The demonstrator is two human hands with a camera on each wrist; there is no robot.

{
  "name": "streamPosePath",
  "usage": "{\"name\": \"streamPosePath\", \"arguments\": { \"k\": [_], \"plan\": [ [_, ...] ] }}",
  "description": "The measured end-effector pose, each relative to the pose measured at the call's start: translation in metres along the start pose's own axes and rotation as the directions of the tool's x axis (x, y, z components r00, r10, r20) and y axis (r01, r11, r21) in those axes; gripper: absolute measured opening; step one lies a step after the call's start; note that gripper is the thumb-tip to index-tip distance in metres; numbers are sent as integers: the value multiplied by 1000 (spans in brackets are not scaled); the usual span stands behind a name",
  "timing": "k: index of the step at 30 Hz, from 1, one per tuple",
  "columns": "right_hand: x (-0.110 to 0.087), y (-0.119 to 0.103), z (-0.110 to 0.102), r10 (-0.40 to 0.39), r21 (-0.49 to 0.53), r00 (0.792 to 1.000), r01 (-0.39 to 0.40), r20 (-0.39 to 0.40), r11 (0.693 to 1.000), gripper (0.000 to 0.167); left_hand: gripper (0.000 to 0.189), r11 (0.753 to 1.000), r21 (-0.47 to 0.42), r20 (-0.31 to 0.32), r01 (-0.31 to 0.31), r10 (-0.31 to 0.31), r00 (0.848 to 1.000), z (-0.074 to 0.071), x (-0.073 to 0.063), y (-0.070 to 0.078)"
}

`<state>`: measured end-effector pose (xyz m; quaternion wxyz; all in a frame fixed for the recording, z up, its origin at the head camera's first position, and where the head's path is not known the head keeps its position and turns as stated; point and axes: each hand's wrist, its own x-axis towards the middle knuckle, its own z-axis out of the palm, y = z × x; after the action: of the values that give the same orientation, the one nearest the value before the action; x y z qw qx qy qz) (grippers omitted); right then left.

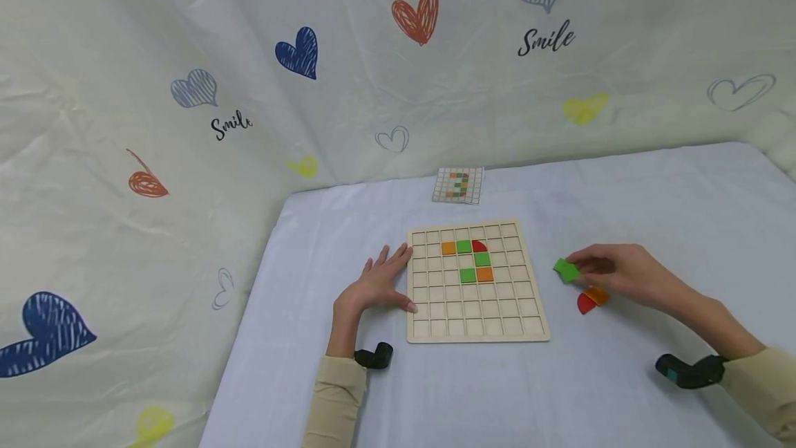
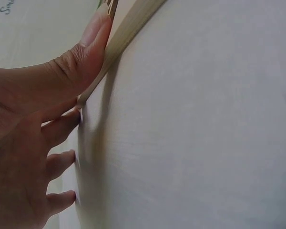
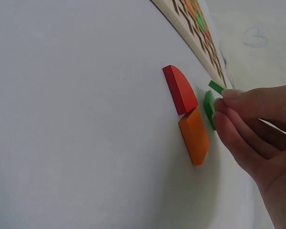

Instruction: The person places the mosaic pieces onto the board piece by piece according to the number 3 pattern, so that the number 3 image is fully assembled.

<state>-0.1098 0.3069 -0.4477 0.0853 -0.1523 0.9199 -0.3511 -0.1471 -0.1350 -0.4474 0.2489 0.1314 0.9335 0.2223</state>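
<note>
A wooden grid board (image 1: 435, 330) lies on the table, with several green and orange square tiles and one red quarter-round tile set in its cells. At its left edge, my left hand (image 1: 375, 287) rests with fingers spread; the thumb (image 2: 91, 40) touches the board's side. Right of the board, my right hand (image 1: 628, 272) pinches a green tile (image 3: 216, 86) between thumb and fingers. A second green tile (image 3: 209, 106) is just beneath the fingertips. Close by, a red quarter-round tile (image 3: 179, 90) and an orange tile (image 3: 195, 137) lie on the table, end to end.
A small card (image 1: 458, 185) printed with a grid and coloured pattern lies behind the board. White cloth (image 1: 472, 399) covers the table. A light curtain (image 1: 348, 109) with hearts and lettering hangs at the back and left. Each wrist wears a black camera (image 1: 374, 356).
</note>
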Motion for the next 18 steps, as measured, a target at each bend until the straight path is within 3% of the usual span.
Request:
{"name": "streamPosePath", "arguments": {
  "k": [13, 18],
  "plan": [
    [17, -19, 13, -59, -9, 998, 59, -16, 998, 27, 120, 1000, 13, 22, 17, -18, 1000, 2, 6, -5],
    [24, -28, 19, -70, -6, 998, 70, -6, 998, 28, 119, 1000, -6, 18, 2, -2, 1000, -2, 2, 0]
  ]
}}
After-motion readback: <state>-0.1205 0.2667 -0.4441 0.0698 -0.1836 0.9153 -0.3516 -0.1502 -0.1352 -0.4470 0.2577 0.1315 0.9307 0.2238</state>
